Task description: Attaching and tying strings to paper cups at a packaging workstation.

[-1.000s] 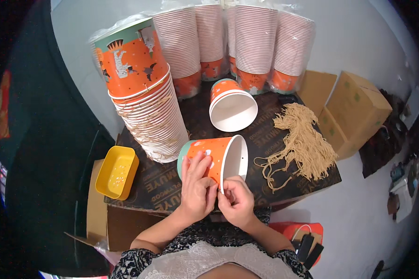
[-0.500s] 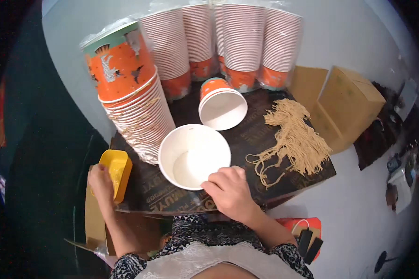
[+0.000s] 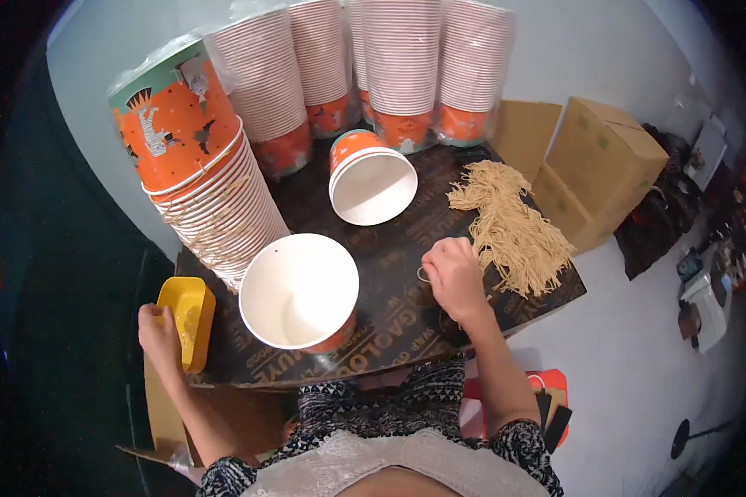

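Observation:
My right hand (image 3: 454, 277) is closed in a pinch on a tan cord, a thin loop of which sticks out by the fingertips. Beside it lies a bundle of tan cords (image 3: 526, 240). At the left, my left hand (image 3: 159, 338) has its fingers curled at the outer side of a yellow tray (image 3: 205, 327); whatever they hold is hidden. Between the hands a white-lined paper bucket (image 3: 298, 290) stands mouth up, touched by neither, a small dark hole near its rim. Small pale pieces in the tray are too blurred to name.
A leaning stack of paper buckets (image 3: 220, 207) with cords along its side stands at the left. Further back are bagged bucket stacks (image 3: 402, 62) and a bucket on its side (image 3: 373, 190). A cardboard box (image 3: 609, 166) is beyond the dark table's (image 3: 389, 323) right edge.
My right hand has let go of the bucket's rim and moved right to the cords, where it pinches one. The bucket has turned somewhat. My left hand stays by the tray.

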Tool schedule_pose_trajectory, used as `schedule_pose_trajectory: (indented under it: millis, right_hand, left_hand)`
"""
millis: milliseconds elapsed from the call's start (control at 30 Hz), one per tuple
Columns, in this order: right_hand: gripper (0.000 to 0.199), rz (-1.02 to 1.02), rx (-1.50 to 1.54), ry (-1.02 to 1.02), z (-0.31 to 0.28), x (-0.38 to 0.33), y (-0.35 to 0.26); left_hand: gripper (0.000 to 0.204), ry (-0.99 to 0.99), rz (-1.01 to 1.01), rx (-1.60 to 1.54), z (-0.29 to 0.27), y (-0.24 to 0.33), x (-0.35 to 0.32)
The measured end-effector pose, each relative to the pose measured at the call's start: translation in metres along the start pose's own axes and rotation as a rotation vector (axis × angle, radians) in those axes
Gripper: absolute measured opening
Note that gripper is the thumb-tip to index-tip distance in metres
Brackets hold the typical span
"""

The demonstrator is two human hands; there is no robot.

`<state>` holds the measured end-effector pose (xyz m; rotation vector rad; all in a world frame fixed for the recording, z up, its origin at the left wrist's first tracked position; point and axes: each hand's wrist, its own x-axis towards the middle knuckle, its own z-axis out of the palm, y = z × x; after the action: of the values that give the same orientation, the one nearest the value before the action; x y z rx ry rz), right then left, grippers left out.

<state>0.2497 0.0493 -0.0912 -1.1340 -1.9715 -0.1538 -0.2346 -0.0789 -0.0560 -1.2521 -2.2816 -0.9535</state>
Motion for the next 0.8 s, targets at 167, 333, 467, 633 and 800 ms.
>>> schedule_pose_trajectory:
  millis: [167, 333, 467, 633, 800]
  right_hand:
    - [0.008, -0.036, -0.312, -0.27, 0.017, 0.002, 0.032]
    - [0.007, -0.1, -0.367, -0.336, 0.03, 0.01, 0.031]
    - [0.006, -0.205, -0.32, -0.32, 0.023, 0.007, 0.026]
    - [0.008, -0.204, -0.05, -0.276, -0.007, -0.009, 0.005]
    - [0.014, -0.249, 0.311, -0.074, -0.047, -0.026, -0.03]
  left_hand:
    - [0.015, 0.271, 0.164, -0.431, -0.027, 0.09, -0.026]
    - [0.01, 0.118, 0.583, -0.915, -0.05, 0.163, -0.082]
    - [0.017, -0.337, 0.871, -0.992, -0.052, 0.196, -0.102]
    - [0.034, -0.749, 0.599, -1.097, -0.014, 0.232, -0.141]
    - [0.062, -0.957, 0.487, -1.056, 0.03, 0.25, -0.162]
